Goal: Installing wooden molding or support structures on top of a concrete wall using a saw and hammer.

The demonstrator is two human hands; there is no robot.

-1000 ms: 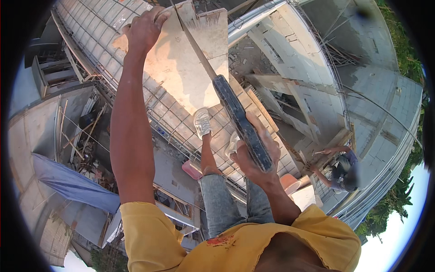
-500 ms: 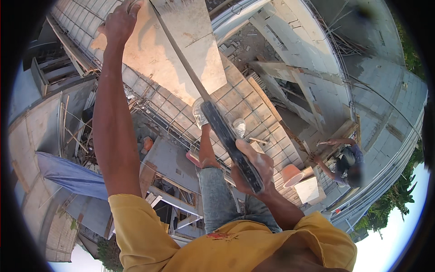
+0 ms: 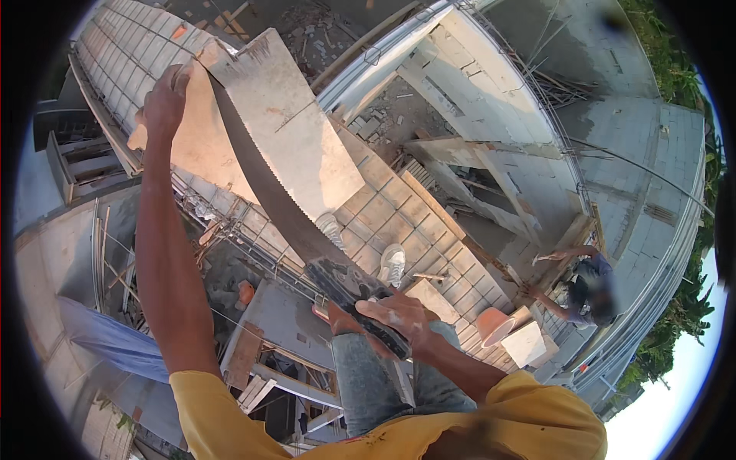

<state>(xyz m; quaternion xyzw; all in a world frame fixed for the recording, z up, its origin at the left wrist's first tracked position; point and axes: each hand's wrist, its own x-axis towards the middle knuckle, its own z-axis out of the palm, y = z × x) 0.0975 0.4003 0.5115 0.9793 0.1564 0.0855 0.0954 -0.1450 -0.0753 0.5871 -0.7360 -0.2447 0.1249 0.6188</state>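
Note:
A handsaw [image 3: 264, 172] with a broad dark blade and a worn black handle crosses the middle of the view. My right hand [image 3: 402, 314] is wrapped round its handle, low in front of my thighs. The toothed edge faces right, and the blade's tip meets the far part of a pale plywood board [image 3: 295, 126]. Part of the board shows on either side of the blade. My left hand [image 3: 165, 107] has its fingers curled at the board's far left edge. One shoe [image 3: 392, 264] stands close to the board's near end; the other is partly behind the blade.
Under the board lies a rebar grid [image 3: 441, 245] over wooden formwork. An orange bucket [image 3: 494, 326] and a pale block [image 3: 525, 343] stand at the right. Beyond them a person [image 3: 586, 287] crouches beside a block wall. Deep openings with rubble [image 3: 402, 103] flank the formwork.
The saw has tilted, so its blade now shows broadside with its teeth. My right hand has shifted left and slightly nearer to me. The view has shifted, showing the board's far end.

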